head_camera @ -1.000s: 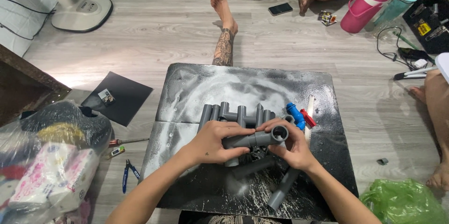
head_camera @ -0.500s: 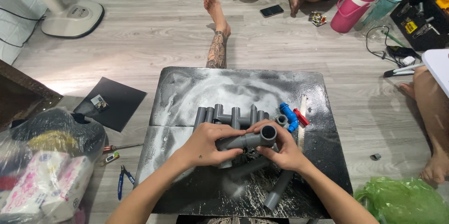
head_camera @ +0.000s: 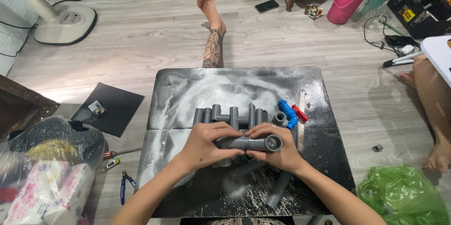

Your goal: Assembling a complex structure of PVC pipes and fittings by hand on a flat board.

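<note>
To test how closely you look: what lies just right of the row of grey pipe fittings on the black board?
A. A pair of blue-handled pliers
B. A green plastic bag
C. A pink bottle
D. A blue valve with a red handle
D: the blue valve with a red handle lies on the black board just right of the grey pipe fittings; the pliers, bottle and bag sit off the board on the floor.

You're working in bright, even indoor light, with a warm patch of it on the floor at your left. Soft short shadows sit under your hands. The black board shows pale glare across its dusty top. Edges bow from wide-angle distortion; focus is sharp in the centre.
</note>
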